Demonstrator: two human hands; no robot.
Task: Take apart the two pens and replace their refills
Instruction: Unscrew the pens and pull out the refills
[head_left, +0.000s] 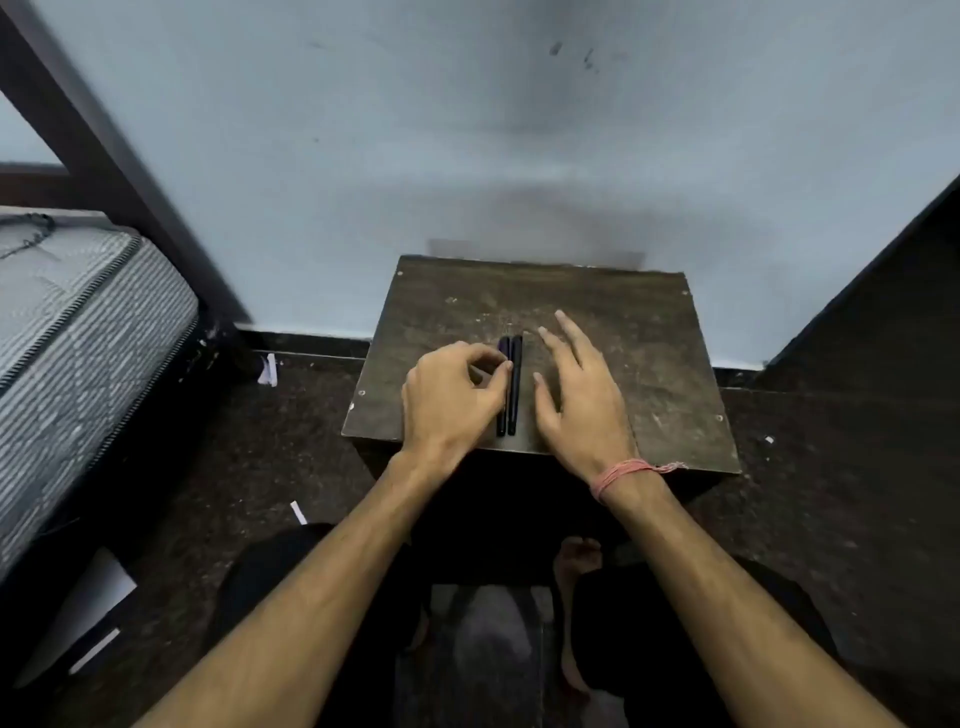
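- Head view: two dark pens are seen lying side by side, touching, on a small brown table, running near to far, about mid-table.
- Both pens look whole; no loose refill, cap or barrel half is seen anywhere on the table. Blur leaves small parts uncertain.
- Left hand is curled, fingertips set against the left pen; a closed pinch cannot be confirmed, and the pen is not lifted.
- Right hand is open, fingers spread, just right of the pens, holding nothing.
- Progress judged: at the start. Nothing dismantled yet.
- Left to do: both pens to be opened, refills pulled and swapped, both reassembled.
- Spare refills are not seen, so refills are presumably exchanged between the pens.
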